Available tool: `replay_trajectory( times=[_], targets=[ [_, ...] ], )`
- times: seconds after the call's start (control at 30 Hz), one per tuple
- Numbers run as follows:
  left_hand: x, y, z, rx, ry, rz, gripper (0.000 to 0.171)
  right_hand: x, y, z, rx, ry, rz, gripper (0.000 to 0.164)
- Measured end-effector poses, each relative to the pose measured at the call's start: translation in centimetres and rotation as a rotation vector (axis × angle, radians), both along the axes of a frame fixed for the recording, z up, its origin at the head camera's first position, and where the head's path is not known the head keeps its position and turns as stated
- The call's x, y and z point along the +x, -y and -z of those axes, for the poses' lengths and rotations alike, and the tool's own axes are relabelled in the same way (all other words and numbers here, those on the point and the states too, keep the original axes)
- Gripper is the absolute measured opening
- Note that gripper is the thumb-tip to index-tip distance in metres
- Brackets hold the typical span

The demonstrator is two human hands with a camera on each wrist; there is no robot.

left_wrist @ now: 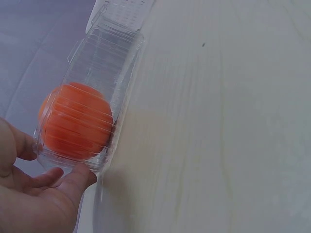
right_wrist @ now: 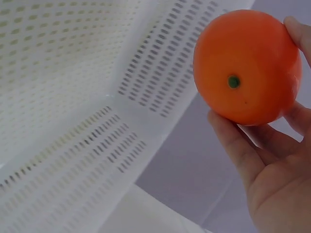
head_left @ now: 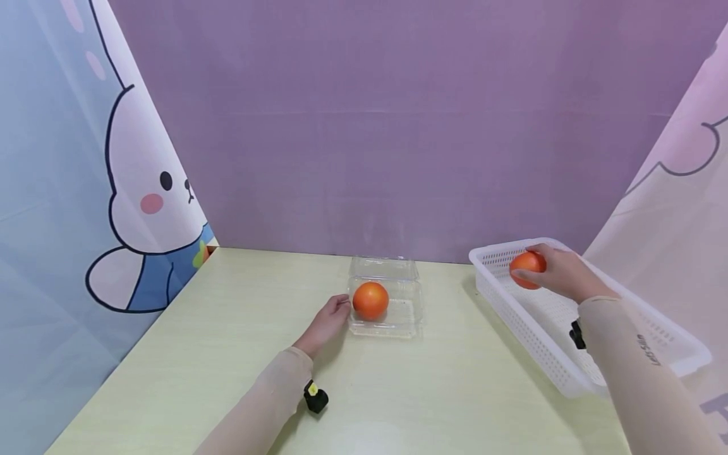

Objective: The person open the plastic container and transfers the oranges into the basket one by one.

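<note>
A clear plastic clamshell box (head_left: 406, 311) stands on the table with its lid (head_left: 383, 268) folded back. One orange (head_left: 371, 300) sits in the box's left half. At the left end of the box, my left hand (head_left: 327, 323) holds the wall between thumb and fingers (left_wrist: 73, 187). Over on the right, my right hand (head_left: 565, 276) grips a second orange (head_left: 526, 268) above the far end of a white perforated basket (head_left: 514, 323). The right wrist view shows this orange (right_wrist: 248, 68) with a small green stem spot, held by thumb and fingertips above the basket rim.
The pale wooden table (head_left: 199, 354) ends at a purple cloth backdrop (head_left: 341, 126). A blue rabbit-print curtain (head_left: 51, 253) hangs at the left, and a pale printed curtain (head_left: 671, 240) hangs beside the basket at the right.
</note>
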State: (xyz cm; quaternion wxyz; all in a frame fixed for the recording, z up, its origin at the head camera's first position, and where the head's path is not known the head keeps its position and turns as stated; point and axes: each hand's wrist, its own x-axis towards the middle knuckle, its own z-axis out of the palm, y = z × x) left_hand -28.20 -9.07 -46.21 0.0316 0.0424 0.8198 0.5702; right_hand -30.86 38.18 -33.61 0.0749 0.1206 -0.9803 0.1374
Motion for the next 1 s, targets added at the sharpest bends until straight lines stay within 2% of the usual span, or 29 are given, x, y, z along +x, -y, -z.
replay_trajectory(
  times=[0.17, 0.47, 0.63, 1.0],
  targets=[
    [0.1, 0.0, 0.0, -0.003, -0.003, 0.001, 0.046, -0.4, -0.8, 0.9, -0.013, 0.028, 0.019, 0.079],
    [0.1, 0.0, -0.1, -0.012, 0.0, -0.001, 0.047, -1.1, -1.6, 2.2, -0.043, 0.058, 0.033, 0.071],
    [0.2, -0.1, -0.1, -0.009, -0.003, 0.0, 0.046, -1.7, -2.3, 2.9, -0.037, 0.093, 0.05, 0.074],
    [0.1, 0.1, 0.1, -0.003, 0.002, 0.002, 0.047, -1.9, -2.8, 3.7, -0.083, 0.124, 0.109, 0.071]
  ],
)
